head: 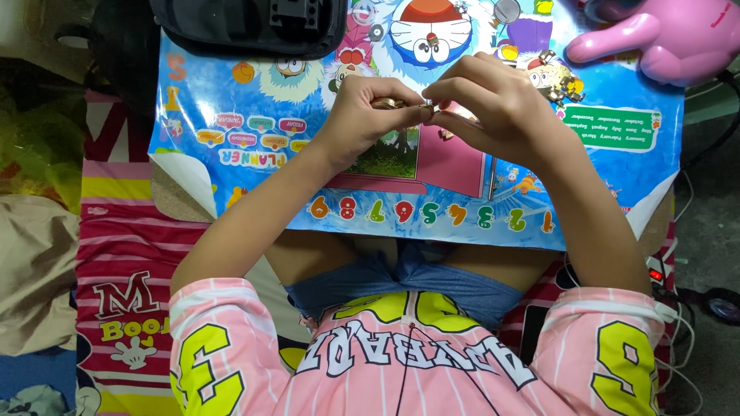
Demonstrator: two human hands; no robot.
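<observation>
— Over the small table (231,166) with the bright blue cartoon cover, both hands meet near the middle. Do you see what they hold?

— From the head camera, the only view, the left hand (362,115) has its fingers curled round a small brass-coloured metal piece (388,102), and the right hand (493,104) pinches at a tiny silvery part (428,103) where the two pieces come together. Both grips are pressed tight, fingertips nearly touching each other.

— So the pieces sit up off the table?

— Yes, raised just above the pink house drawing on the cover, between the two sets of fingertips. How they join I cannot tell; the fingers hide the spot.

— How far along would you say the work is?

— My guess is somewhere in the middle. A little heap of metal bits (561,83) lies just beside the right hand, near the table's far right part, and another loose scrap (445,134) rests under the right palm. Whether those are done or waiting, the picture does not show. The piece in hand looks unfinished, since both hands are busy on it.

— Anything else around?

— A black pouch (247,27) at the far edge, a pink plastic toy (663,38) at the far right corner, and a striped red blanket (127,254) under the table.
</observation>
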